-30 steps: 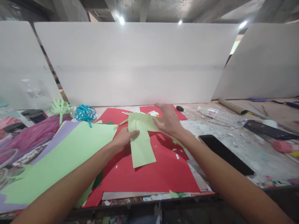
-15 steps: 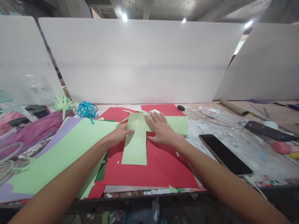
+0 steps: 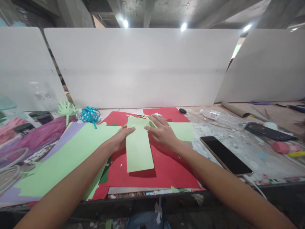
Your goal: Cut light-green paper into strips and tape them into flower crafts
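From the head camera, the left hand pinches the left edge of a light green paper strip, thumb on top and fingers curled under it. The right hand lies on the strip's far end with fingers loosely bent, pressing and gripping it. The strip lies between both sets of fingers, over a red sheet spread on the paint-flecked worktable. A large green sheet lies just left of the left fingers. Right of the right fingers, well apart, a black phone rests flat. Beyond the fingertips stand white partition boards under a concrete ceiling with spotlights.
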Motion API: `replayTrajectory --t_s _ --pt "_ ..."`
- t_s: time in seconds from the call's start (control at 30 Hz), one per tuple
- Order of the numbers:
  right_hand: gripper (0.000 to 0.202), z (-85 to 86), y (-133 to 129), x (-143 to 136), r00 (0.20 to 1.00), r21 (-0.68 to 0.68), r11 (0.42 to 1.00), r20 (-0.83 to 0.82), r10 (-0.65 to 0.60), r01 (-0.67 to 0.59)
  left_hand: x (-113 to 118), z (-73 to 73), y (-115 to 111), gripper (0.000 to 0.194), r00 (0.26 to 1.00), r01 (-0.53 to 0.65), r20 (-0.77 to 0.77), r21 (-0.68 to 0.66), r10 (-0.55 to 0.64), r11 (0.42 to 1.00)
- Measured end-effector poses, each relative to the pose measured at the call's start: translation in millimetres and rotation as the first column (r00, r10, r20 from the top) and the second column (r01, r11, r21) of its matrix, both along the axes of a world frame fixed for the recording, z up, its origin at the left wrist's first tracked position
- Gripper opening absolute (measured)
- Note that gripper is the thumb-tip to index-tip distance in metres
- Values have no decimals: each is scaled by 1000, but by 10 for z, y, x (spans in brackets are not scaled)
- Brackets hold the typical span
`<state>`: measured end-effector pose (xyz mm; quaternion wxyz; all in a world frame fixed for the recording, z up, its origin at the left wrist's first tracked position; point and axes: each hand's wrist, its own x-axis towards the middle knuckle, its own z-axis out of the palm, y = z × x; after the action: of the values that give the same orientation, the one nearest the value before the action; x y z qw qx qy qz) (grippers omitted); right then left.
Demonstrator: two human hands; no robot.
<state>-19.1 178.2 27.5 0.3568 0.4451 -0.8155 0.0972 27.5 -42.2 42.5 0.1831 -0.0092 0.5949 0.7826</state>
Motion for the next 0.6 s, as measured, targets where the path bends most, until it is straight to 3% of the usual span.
replayTrajectory --t_s 0.13,0.33,0.5,0.6 --pt "27 -7 17 -35 995 0 999 -95 32 -33 -24 0 25 36 997 -48 63 62 44 997" --pt "26 12 13 -25 972 32 977 -101 213 -211 -55 21 -45 36 993 -68 94 27 65 997" --pt "26 16 -45 53 962 76 960 46 268 -271 -73 24 -113 32 991 -19 131 11 18 1000" --pt "29 11 -46 89 950 114 960 214 229 -257 -72 28 -150 30 997 -28 72 -129 37 991"
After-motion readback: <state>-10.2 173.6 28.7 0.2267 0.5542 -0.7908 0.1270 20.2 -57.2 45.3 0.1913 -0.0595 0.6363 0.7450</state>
